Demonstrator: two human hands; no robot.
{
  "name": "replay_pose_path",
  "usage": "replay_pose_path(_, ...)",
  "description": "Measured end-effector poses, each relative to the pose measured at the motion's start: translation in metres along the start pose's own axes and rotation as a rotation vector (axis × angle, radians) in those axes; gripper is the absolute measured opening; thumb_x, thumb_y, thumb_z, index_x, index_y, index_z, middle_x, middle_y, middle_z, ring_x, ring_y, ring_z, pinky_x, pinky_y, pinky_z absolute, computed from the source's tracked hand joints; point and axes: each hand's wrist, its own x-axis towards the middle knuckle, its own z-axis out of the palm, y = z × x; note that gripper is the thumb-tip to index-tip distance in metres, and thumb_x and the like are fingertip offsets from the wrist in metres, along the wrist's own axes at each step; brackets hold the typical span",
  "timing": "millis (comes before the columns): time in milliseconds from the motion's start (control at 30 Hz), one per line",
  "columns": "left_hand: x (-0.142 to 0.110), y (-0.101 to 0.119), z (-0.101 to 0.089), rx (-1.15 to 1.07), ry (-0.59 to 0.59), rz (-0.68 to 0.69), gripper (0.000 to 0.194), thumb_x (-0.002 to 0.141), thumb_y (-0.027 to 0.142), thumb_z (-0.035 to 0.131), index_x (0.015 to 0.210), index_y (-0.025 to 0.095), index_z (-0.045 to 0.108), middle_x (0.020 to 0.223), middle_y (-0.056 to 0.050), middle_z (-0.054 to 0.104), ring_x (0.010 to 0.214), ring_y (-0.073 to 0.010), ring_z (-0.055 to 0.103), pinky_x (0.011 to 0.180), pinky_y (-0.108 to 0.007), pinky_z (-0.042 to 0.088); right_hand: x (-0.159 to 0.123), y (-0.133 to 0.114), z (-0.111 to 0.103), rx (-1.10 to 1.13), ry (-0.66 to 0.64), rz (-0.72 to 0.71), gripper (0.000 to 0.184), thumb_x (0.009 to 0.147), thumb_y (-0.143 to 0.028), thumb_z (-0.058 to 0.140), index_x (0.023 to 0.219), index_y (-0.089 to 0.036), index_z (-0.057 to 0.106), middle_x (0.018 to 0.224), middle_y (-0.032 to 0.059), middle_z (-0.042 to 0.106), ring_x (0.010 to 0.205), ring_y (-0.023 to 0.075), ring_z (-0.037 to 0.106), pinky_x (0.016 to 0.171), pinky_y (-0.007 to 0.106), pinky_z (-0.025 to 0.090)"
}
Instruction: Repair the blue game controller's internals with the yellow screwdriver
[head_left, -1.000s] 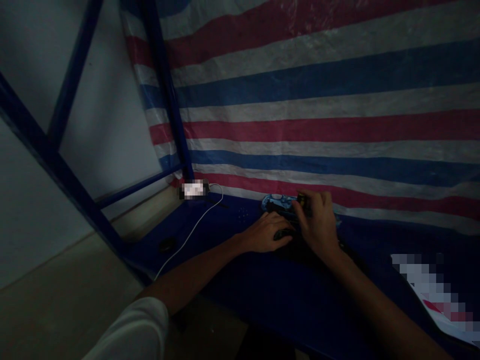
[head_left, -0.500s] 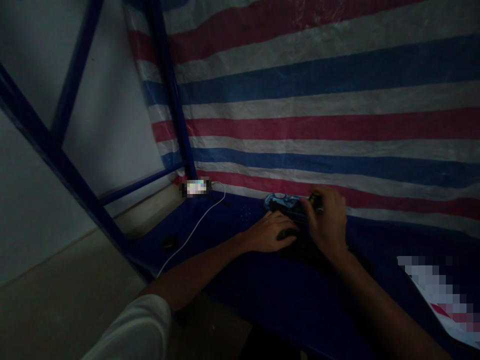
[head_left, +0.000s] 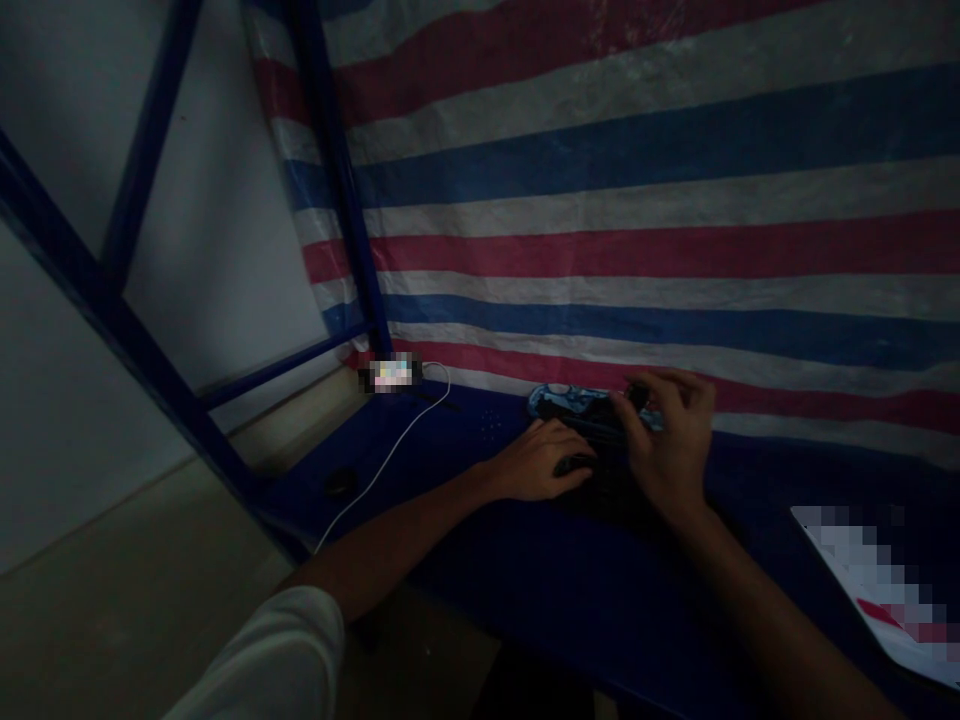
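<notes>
Shifted rightward, right hand (head_left: pixel 671 445) grips the dark fabric (head_left: pixel 600 480), left hand (head_left: pixel 536 462) resting on it by the table edge (head_left: pixel 510 640).

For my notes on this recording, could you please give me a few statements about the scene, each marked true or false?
1. The left hand rests on a dark, black object. True.
2. The right hand's fingers reach over a flat, blue camouflage-patterned item. True.
3. A thin white cable lies on the floor. False: it runs across a dark blue table cover.
4. The backdrop is a plain green sheet. False: it is a red, white and blue striped tarpaulin.
</notes>
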Motion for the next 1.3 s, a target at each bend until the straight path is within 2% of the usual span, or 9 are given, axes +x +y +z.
replay_pose_path(100,0.0,0.0,0.0,0.009,0.012,0.018,0.031,0.102,0.038,0.057,0.125,0.021,0.068,0.127,-0.009,0.07,0.122,-0.0251,0.058,0.106,-0.042,0.043,-0.001,0.001,-0.001,0.003,0.023,0.024,0.021,0.096,-0.032,0.059,0.112,-0.023,0.068,0.104,0.0098,0.063,0.098,0.026,0.06,0.085,0.043,0.05)
replay_pose_path(233,0.0,0.001,-0.001,0.016,-0.008,0.019,0.03,0.102,0.038,0.057,0.125,0.021,0.068,0.127,-0.008,0.07,0.122,-0.0252,0.058,0.105,-0.043,0.043,-0.003,0.003,-0.002,0.019,-0.008,0.014,0.025,0.099,-0.027,0.049,0.117,-0.021,0.065,0.106,0.0104,0.068,0.101,0.0271,0.061,0.09,0.046,0.049)
replay_pose_path(433,0.003,0.006,-0.004,0.028,-0.023,-0.007,0.033,0.105,0.039,0.053,0.13,0.021,0.065,0.13,-0.01,0.068,0.125,-0.0261,0.057,0.107,-0.045,0.042,-0.003,-0.003,-0.001,0.01,-0.002,0.022,0.022,0.095,-0.039,0.065,0.108,-0.023,0.067,0.102,0.009,0.072,0.101,0.0281,0.06,0.095,0.05,0.046)
replay_pose_path(567,0.018,0.008,-0.004,-0.053,0.005,-0.05,0.031,0.106,0.031,0.05,0.133,0.021,0.063,0.13,-0.009,0.068,0.124,-0.0244,0.057,0.108,-0.042,0.044,-0.006,-0.004,0.0,0.03,-0.02,0.022,0.02,0.098,-0.034,0.059,0.111,-0.022,0.066,0.106,0.01,0.071,0.103,0.028,0.06,0.093,0.049,0.047)
replay_pose_path(833,0.049,-0.002,0.0,-0.166,-0.09,-0.076,0.022,0.101,0.02,0.06,0.118,0.018,0.073,0.12,-0.009,0.075,0.116,-0.0246,0.068,0.105,-0.041,0.05,-0.009,-0.002,0.001,0.082,-0.03,0.04,0.025,0.099,-0.03,0.051,0.119,-0.02,0.063,0.114,0.0122,0.068,0.107,0.0277,0.06,0.094,0.048,0.047)
replay_pose_path(1000,0.049,-0.006,0.004,-0.301,-0.043,-0.067,0.022,0.1,0.017,0.061,0.117,0.019,0.075,0.12,-0.008,0.076,0.115,-0.0222,0.07,0.102,-0.035,0.051,-0.009,-0.002,0.001,0.118,-0.048,0.057,0.029,0.1,-0.031,0.05,0.125,-0.02,0.059,0.118,0.0136,0.065,0.11,0.0279,0.06,0.096,0.049,0.047)
replay_pose_path(1167,0.046,-0.01,0.011,-0.297,0.017,-0.135,0.017,0.097,0.021,0.067,0.11,0.019,0.078,0.111,-0.006,0.078,0.104,-0.0216,0.07,0.095,-0.032,0.051,-0.006,-0.001,0.003,0.085,-0.006,-0.011,0.024,0.1,-0.032,0.051,0.119,-0.021,0.061,0.114,0.0121,0.065,0.11,0.0287,0.058,0.094,0.048,0.047)
replay_pose_path(1300,0.044,-0.011,0.013,-0.303,0.068,-0.168,0.017,0.094,0.023,0.07,0.108,0.016,0.077,0.105,-0.007,0.077,0.096,-0.0203,0.069,0.088,-0.029,0.051,-0.007,-0.001,0.006,0.051,-0.055,-0.078,0.026,0.101,-0.029,0.051,0.122,-0.022,0.063,0.113,0.0103,0.069,0.106,0.0275,0.061,0.094,0.046,0.047)
